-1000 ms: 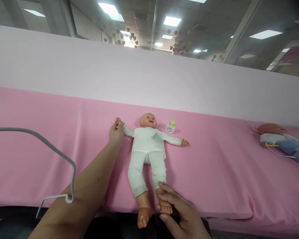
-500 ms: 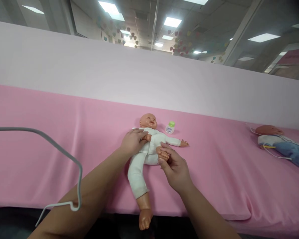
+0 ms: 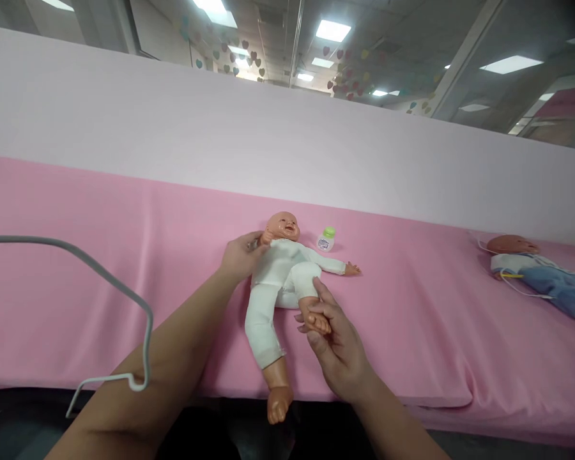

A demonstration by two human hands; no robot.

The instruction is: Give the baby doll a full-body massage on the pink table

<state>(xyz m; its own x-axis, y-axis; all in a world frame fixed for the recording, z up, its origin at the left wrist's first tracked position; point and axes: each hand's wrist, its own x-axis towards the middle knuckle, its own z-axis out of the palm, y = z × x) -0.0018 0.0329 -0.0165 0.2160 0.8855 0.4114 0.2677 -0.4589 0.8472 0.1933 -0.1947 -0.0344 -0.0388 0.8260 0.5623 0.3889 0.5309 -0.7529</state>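
Observation:
A baby doll [image 3: 280, 262] in white clothing lies face up on the pink sheet, its head toward the wall. My left hand [image 3: 242, 255] is closed around the doll's arm on the left side, close to its head; the fingers hide much of that arm. My right hand [image 3: 340, 345] holds the doll's foot [image 3: 316, 317] on the right, fingers behind the ankle and thumb near the sole. That leg is bent at the knee. The doll's other leg [image 3: 263, 326] stretches toward me, its foot hanging over the sheet's edge. A small clear bottle [image 3: 326, 241] with a green cap stands beside the doll's head.
Another doll [image 3: 551, 275] in blue and white, with thin tubing, lies at the far right. A grey bent wire or tube [image 3: 100, 271] reaches in from the left, above my forearm. The pink sheet [image 3: 412, 306] runs along a white wall [image 3: 316, 153] below glass panes.
My left hand has moved the doll's arm from across the chest outward and up beside the head. My right hand has drawn the bent leg down toward me, straightening it somewhat.

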